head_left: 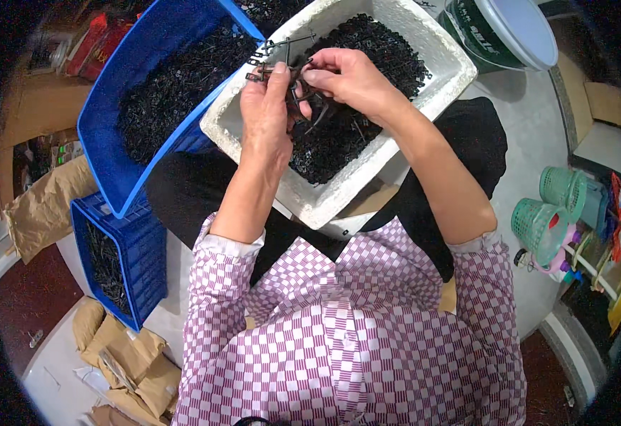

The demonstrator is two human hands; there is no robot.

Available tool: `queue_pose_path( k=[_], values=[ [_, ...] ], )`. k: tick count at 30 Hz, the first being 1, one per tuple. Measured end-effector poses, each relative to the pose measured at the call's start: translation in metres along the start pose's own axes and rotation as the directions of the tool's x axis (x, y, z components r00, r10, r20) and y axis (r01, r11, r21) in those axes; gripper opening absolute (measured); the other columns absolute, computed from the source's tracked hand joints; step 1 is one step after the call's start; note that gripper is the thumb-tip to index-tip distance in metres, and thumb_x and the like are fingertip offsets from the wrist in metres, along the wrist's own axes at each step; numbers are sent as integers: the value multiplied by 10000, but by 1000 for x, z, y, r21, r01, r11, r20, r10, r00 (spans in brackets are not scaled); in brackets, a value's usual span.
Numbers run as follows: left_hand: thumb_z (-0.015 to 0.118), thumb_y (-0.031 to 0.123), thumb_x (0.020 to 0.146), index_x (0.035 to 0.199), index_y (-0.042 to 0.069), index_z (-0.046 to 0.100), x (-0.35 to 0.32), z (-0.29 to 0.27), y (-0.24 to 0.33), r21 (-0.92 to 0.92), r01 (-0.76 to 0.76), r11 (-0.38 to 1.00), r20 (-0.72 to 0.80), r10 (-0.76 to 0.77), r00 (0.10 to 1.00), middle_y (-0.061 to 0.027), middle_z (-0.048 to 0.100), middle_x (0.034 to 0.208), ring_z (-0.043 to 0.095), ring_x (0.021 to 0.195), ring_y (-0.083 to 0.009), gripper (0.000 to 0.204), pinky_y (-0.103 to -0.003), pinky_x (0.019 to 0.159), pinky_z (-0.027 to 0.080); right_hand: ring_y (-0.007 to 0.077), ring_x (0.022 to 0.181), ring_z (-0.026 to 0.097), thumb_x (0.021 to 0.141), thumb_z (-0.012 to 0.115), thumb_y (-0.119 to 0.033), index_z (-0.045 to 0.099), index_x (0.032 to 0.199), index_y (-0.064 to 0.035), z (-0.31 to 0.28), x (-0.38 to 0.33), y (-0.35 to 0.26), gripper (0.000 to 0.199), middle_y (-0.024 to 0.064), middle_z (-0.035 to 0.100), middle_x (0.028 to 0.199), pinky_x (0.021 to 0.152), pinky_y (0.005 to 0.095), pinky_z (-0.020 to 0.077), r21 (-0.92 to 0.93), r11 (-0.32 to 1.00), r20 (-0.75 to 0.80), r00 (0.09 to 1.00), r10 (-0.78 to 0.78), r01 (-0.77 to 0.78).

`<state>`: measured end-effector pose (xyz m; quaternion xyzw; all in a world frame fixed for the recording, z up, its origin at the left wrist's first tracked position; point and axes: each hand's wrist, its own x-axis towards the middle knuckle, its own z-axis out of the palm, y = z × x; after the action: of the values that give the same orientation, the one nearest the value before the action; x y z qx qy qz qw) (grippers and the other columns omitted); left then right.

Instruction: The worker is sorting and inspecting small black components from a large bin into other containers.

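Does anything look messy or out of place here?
A little: brown paper bags lie crumpled at lower left, and a small black bit shows outside the white box, by its near corner, possibly stray.

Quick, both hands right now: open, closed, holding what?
Left hand: closed, holding branching black plastic pieces.
Right hand: fingertips pinched at the same cluster; exactly which piece cannot be told.

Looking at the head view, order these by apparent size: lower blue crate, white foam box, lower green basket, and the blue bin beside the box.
1. White foam box
2. Blue bin
3. Lower blue crate
4. Lower green basket
The first two run past the picture's top.
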<state>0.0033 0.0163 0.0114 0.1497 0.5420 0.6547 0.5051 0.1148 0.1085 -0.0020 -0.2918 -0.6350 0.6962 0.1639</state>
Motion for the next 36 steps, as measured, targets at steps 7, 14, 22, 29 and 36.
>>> queue_pose_path(
  k=[7,14,22,29,36],
  values=[
    [518,229,892,869,69,493,-13,5,9,8,47,999,53,-48,997,-12,522,663,479,458,-85,164,-192,384,407,45,611,500,836,583,-190,581,927,-15,-23,14,23,198,7,593,754,489,166,382,-867,470,-144,820,-554,166],
    [512,207,898,881,68,493,-6,2,7,-6,-91,996,34,91,995,-16,546,714,478,491,-72,142,-187,395,399,43,604,495,845,579,-184,579,958,-19,-12,-12,-7,200,17,586,739,474,169,374,264,960,230,973,27,-89],
    [488,196,911,893,54,494,-4,5,-2,195,-256,947,145,231,962,-12,560,743,482,513,-56,143,-177,414,384,24,587,466,851,562,-157,565,983,-27,-6,-13,-6,185,-8,555,718,484,141,356,163,983,231,972,40,-79],
    [480,199,914,891,57,491,2,12,-7,236,-297,925,132,273,953,-8,556,745,477,520,-52,144,-177,416,387,30,585,451,852,527,-102,551,947,-40,7,-7,10,116,-5,552,758,464,157,337,276,956,-44,992,115,-98],
    [489,210,908,891,78,482,-3,16,-3,100,-144,985,19,143,990,8,520,699,471,508,-59,133,-180,414,394,50,633,462,865,500,-105,541,928,-41,-14,3,10,98,0,548,801,486,174,349,592,806,-275,934,229,-24]
  ],
)
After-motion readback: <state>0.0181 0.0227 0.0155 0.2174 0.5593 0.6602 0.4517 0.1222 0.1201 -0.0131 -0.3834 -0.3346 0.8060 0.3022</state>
